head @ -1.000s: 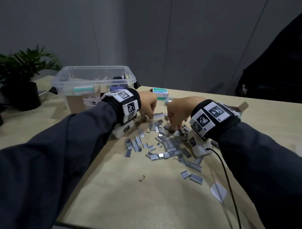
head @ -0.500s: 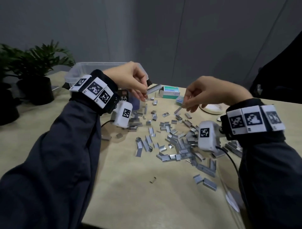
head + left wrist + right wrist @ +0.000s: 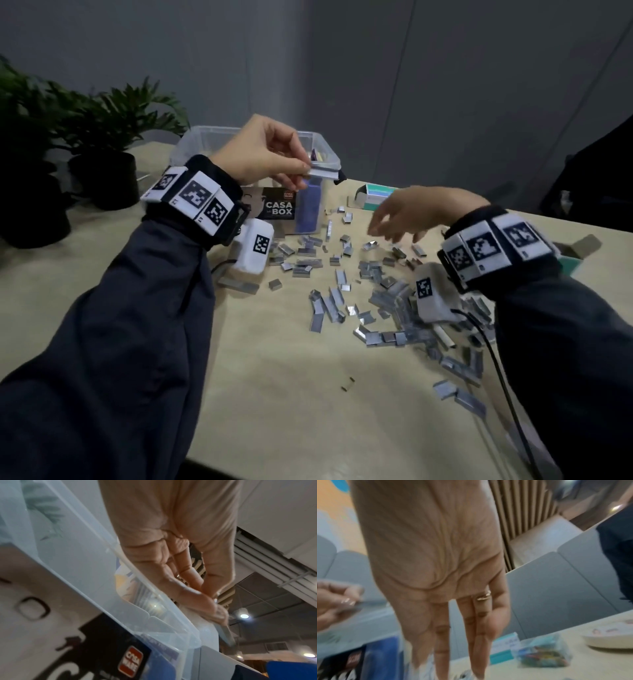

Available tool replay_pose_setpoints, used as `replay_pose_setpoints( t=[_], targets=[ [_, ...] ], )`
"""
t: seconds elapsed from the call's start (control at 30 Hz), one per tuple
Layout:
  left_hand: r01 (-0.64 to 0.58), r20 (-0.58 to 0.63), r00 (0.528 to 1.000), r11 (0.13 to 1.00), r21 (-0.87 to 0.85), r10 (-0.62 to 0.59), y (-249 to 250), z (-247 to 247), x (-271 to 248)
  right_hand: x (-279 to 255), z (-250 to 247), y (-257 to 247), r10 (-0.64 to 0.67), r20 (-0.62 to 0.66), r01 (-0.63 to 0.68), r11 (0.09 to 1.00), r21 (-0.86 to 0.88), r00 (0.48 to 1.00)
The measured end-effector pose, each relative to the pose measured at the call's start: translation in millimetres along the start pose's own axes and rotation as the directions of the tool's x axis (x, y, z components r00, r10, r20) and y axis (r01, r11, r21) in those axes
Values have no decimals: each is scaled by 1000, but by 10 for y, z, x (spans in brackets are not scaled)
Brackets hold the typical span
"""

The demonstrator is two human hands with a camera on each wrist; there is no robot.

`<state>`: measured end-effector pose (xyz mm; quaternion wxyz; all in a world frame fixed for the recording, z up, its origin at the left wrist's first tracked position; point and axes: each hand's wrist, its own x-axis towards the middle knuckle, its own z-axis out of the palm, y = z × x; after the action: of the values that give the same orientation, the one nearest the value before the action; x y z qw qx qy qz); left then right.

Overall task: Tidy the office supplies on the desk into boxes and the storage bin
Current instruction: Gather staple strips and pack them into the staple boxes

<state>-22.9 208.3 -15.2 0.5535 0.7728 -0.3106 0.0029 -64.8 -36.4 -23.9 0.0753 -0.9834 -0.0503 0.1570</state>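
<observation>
Many loose staple strips (image 3: pixel 376 298) scattered over the desk (image 3: pixel 274 394), middle to near right. One staple strip (image 3: pixel 323 174) pinched between thumb and fingertips of left hand (image 3: pixel 263 154), held at the near right rim of the clear storage bin (image 3: pixel 205 137), far left. Right hand (image 3: pixel 411 212) empty, fingers spread and pointing down, hovering above the scatter. One teal box (image 3: pixel 371 197) lying far centre, beside the bin. Potted plant (image 3: pixel 102 137) standing far left.
</observation>
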Motion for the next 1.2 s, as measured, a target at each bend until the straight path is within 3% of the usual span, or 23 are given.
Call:
replay_pose_setpoints(
  t=[0.07,0.2,0.33,0.57,0.63,0.73,0.83,0.97,1.07,1.2],
  targets=[
    [-17,-32,999,999,-49,15,-23,12,20,123,-25,-144,-43,47,44,999,-23,998],
    [-34,-53,998,995,-92,29,-52,22,43,315,9,-457,-31,152,74,955,-289,988],
    [-53,-64,997,994,-99,47,-72,59,63,427,47,-622,9,231,65,949,-309,973],
    [-95,-180,981,988,-119,73,-88,156,76,516,51,-459,-60,3,60,998,-23,998],
    [-98,-210,975,990,-99,76,-105,186,91,436,26,-347,-87,-125,97,992,77,988],
    [-100,-231,970,992,-82,78,-129,243,109,287,-11,-147,-9,-416,149,940,306,910],
    [-85,-200,977,994,-71,69,-119,300,102,110,-14,15,74,-581,251,853,458,811],
    [-57,-156,987,994,-96,41,-84,347,82,-90,5,125,91,-671,416,722,554,736],
    [-21,-98,995,990,-137,7,-39,374,62,-255,22,99,-61,-697,563,641,522,715],
    [22,-22,999,973,-229,-27,36,430,21,-341,33,81,-211,-653,568,720,400,727]
  ],
)
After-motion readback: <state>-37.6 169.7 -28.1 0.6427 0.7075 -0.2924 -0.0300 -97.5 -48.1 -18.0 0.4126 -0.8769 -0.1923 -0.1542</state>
